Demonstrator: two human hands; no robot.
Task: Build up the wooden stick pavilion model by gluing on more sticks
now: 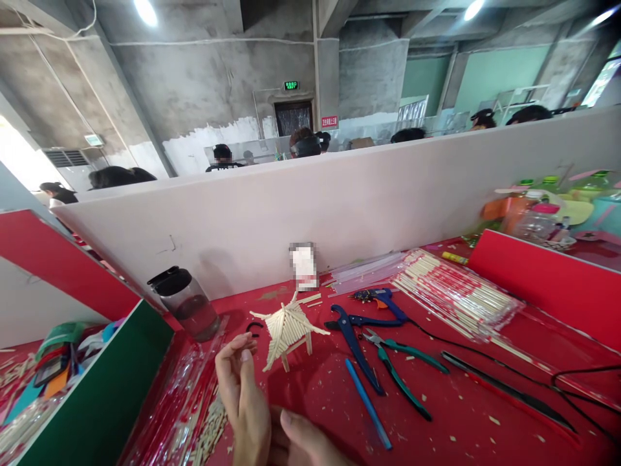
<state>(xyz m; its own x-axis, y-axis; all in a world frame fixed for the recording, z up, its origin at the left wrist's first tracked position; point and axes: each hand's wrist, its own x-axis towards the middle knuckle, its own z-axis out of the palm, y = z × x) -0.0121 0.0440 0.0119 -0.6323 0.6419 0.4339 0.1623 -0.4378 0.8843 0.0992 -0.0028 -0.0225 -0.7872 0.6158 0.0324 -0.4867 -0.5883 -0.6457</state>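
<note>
The pale wooden-stick model with a peaked roof stands on the red surface, at one o'clock from the nearer left hand, loosely cupped, seemingly empty; whether the right hand holds anything, I cannot tell.

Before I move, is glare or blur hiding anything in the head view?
Head view: glare streaks the clear plastic wrap around the pale wooden sticks; pixelation masks the white object by the white partition; ceiling lamps blow out; the top-right corner darkens.

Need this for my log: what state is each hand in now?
Left hand: open, fingers loosely curled, nothing visible in it.
Right hand: cannot be told; its fingers are mostly hidden.
</note>
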